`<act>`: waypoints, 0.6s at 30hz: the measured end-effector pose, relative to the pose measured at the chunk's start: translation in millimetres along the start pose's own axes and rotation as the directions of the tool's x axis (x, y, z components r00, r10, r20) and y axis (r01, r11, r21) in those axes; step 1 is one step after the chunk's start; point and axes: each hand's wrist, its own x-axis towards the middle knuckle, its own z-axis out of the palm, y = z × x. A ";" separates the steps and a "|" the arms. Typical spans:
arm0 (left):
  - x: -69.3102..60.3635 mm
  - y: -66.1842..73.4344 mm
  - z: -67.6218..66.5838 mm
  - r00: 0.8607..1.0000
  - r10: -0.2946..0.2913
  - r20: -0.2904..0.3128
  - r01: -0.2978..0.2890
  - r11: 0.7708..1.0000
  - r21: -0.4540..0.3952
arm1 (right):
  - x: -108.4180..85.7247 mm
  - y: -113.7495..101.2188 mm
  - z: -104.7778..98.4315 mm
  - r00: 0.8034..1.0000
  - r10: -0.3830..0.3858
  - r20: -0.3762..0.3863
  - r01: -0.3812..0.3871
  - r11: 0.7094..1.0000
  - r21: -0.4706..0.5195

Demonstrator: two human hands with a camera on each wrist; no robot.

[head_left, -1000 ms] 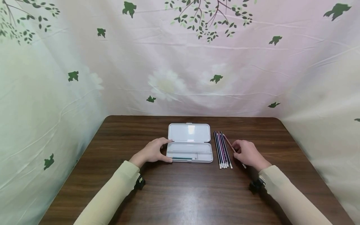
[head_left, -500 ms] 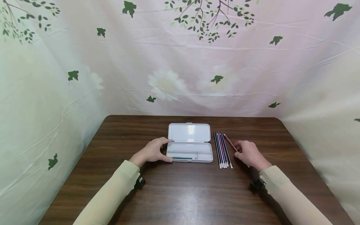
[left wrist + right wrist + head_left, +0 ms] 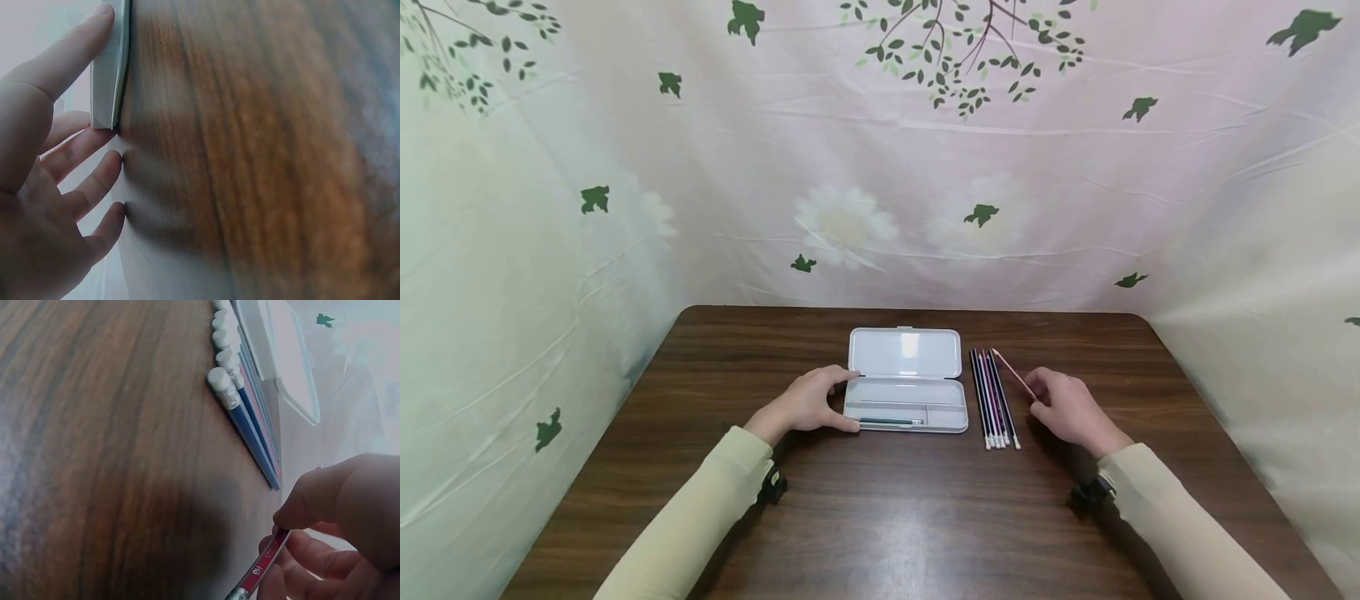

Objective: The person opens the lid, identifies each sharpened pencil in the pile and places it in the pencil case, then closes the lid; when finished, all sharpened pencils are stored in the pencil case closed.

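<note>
Wood-grain table [image 3: 880, 517], slim red pencil [image 3: 264, 561], seemingly stamped HB

A white case [image 3: 898, 392] lies open near the middle of the far edge of the bench [image 3: 895, 517], its lid [image 3: 883, 354] laid back towards that edge. One pencil [image 3: 887, 422] lies in its near compartment. The left grip [image 3: 808, 402] holds the case's left end between thumb and fingers. Towards the bench's right edge, just beside the case, lie white-ended pencils [image 3: 991, 400]; the right grip [image 3: 1067, 407] pinches a reddish pencil [image 3: 1015, 376], slanted towards their far ends.
</note>
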 end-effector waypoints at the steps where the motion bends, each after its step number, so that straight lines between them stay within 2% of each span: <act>1: 0.1 0.2 -0.2 1.000 -0.001 0.000 0.001 1.000 0.002 | -0.1 -0.7 -0.8 1.000 -0.018 -0.008 0.018 1.000 0.001; 9: -0.7 1.5 -2.3 1.000 0.001 0.000 -0.001 1.000 0.005 | 3.3 -17.4 -2.8 0.987 -0.152 -0.056 0.153 0.988 0.018; 18: -0.9 2.8 -3.4 1.000 -0.007 0.015 0.007 1.000 0.006 | 14.1 -42.3 10.8 0.979 -0.197 -0.062 0.199 0.979 0.040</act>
